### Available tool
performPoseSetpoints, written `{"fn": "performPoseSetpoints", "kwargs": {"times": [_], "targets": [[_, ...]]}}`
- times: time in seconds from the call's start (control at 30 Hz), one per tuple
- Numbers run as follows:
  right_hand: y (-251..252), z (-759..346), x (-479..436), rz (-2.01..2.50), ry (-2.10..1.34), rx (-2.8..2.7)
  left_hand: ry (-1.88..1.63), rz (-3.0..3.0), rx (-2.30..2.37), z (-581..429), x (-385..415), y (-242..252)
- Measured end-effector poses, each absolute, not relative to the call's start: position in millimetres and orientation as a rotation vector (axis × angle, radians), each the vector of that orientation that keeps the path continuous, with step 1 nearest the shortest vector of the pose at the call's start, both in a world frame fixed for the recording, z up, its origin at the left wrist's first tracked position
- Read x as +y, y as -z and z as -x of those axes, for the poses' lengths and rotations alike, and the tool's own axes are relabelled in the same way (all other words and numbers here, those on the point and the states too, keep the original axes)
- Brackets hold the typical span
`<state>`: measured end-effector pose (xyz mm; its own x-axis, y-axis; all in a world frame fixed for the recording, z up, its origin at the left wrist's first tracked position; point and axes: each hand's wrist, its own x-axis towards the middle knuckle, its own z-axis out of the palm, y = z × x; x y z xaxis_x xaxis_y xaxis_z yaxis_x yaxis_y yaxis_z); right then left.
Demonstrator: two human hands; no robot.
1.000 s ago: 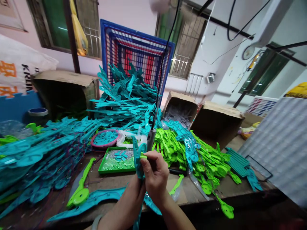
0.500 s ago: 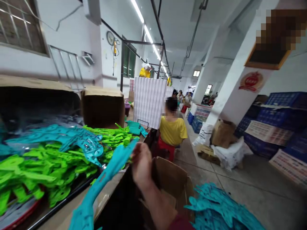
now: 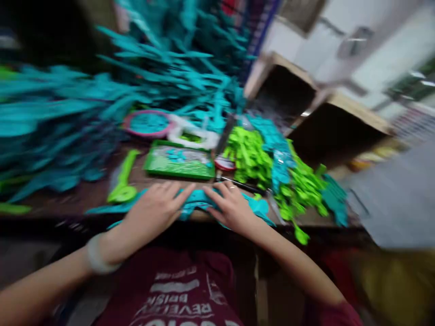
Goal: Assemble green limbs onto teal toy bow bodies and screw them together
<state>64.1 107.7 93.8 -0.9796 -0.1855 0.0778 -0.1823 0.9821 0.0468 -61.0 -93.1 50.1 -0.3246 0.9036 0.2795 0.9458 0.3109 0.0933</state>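
Your left hand (image 3: 156,206) and right hand (image 3: 234,208) rest palm down on a blue plastic part (image 3: 199,198). It shows between them, at your left hand's 3 o'clock. I can't tell if you pinch it.

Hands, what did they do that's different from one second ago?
The left hand and right hand moved down and apart. Then, they held a teal piece upright; now they lie over a teal piece at the table's edge. The right hand's little green bit no longer shows. The tray and pink basket stayed put.
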Motion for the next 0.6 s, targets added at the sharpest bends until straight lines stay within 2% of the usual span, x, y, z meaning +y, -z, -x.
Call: {"fn": "performPoseSetpoints", "kwargs": {"times": [0.13, 0.27, 0.43, 0.6], "targets": [[-82, -8, 117, -0.374, 0.238, -3.026, 0.518, 1.303, -2.440, 52, -107, -39], [-81, 30, 111, -0.361, 0.216, -3.091, 1.041, 0.874, -2.345, 12, -122, 0], [-64, 56, 79, -0.474, 0.177, -3.210, 1.867, 0.530, -2.546, -18, -121, 44], [-54, 62, 72, -0.421, 0.184, -3.248, 2.127, 0.386, -2.547, -11, -122, 53]]}}
